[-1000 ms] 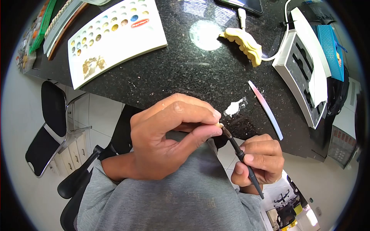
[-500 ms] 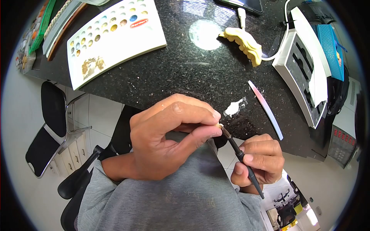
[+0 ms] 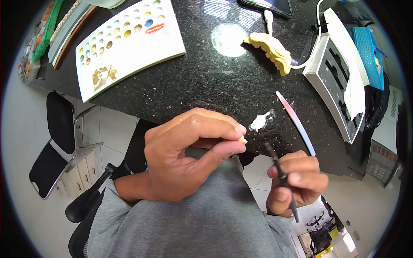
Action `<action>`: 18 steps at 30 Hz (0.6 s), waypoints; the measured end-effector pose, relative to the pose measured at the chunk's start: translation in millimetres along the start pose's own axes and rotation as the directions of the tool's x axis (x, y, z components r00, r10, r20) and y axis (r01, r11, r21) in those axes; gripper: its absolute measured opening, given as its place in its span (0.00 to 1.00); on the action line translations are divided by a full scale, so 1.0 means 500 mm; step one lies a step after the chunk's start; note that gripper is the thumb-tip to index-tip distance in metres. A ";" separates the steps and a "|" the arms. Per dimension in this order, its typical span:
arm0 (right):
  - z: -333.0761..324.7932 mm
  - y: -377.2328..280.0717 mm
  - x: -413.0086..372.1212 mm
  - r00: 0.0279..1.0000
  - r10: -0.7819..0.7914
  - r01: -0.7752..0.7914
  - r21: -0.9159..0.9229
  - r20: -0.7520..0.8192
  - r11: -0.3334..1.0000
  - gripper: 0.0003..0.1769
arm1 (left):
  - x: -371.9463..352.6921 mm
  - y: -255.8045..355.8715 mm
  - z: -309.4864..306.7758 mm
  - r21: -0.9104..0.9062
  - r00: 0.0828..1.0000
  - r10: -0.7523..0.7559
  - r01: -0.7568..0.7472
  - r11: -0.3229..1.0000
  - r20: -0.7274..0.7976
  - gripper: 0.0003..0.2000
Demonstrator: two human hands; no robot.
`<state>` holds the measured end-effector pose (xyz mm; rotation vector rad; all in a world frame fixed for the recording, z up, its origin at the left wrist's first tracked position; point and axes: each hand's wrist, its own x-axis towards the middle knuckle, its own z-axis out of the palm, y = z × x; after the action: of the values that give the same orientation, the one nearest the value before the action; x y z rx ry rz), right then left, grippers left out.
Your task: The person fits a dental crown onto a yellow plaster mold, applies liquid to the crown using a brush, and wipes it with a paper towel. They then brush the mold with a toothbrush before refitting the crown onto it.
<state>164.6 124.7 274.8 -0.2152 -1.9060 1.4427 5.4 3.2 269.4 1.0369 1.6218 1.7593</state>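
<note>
Black granite surface (image 3: pixel 180 81): speckled, carries most of the kit; pale specks scattered near its front edge.
Left hand (image 3: pixel 185 155): grip pressed together, thumb and index finger pinching the ivory piece.
Ivory piece (image 3: pixel 243 140): small, mostly hidden by fingertips, end pokes out on the right; held at the front edge of the surface.
Right hand (image 3: pixel 299 180): grip closed round the brush, thumb and fingers on the handle; slight blur.
Brush (image 3: pixel 282 178): dark, slim, tilted, tip up-left, apart from the ivory piece.
White powder patch (image 3: pixel 259 122): on granite, just beyond the ivory piece.
Pink-to-blue file strip (image 3: pixel 297 123): flat on granite, right of powder.
Yellow dental cast (image 3: pixel 271 49): farther back, tooth side facing the lower left, beside a white cable plug (image 3: pixel 269 21).
Phone (image 3: pixel 277 6): far edge of view, partly cut off.
Renfert palette (image 3: pixel 146 51): white, rows of coloured wells, brown smear low left; left of cast.
White-framed box (image 3: pixel 332 107): right side, white tissue on it.
Blue basket (image 3: pixel 370 56): behind box.
</note>
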 end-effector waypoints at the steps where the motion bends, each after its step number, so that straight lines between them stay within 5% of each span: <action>1: 0.000 -0.002 0.000 0.998 0.062 -0.059 0.085 -0.032 0.995 0.18 | -0.001 0.000 -0.001 0.006 1.000 0.001 -0.001 1.000 0.000 0.10; 4: 0.003 0.010 0.021 0.999 0.039 -0.048 0.260 0.038 0.964 0.18 | -0.003 -0.002 -0.003 -0.038 1.000 -0.001 0.001 0.999 0.008 0.09; 5: 0.025 0.003 0.024 0.994 0.087 -0.067 0.288 -0.059 0.955 0.16 | -0.004 -0.003 -0.003 -0.093 1.000 0.002 -0.002 0.996 -0.001 0.09; 9: 0.061 0.012 0.041 0.992 0.071 -0.043 0.255 -0.100 0.966 0.15 | -0.007 -0.002 -0.005 -0.272 0.999 -0.030 0.020 0.962 -0.034 0.08; 18: 0.083 0.025 0.052 0.988 0.082 -0.027 0.374 -0.131 0.927 0.10 | -0.013 -0.025 0.005 -0.291 0.986 0.109 -0.142 0.946 -0.126 0.07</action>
<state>116.1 111.2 270.5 -0.1874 -1.4866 1.7449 9.7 1.4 255.9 0.9313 1.3177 2.1013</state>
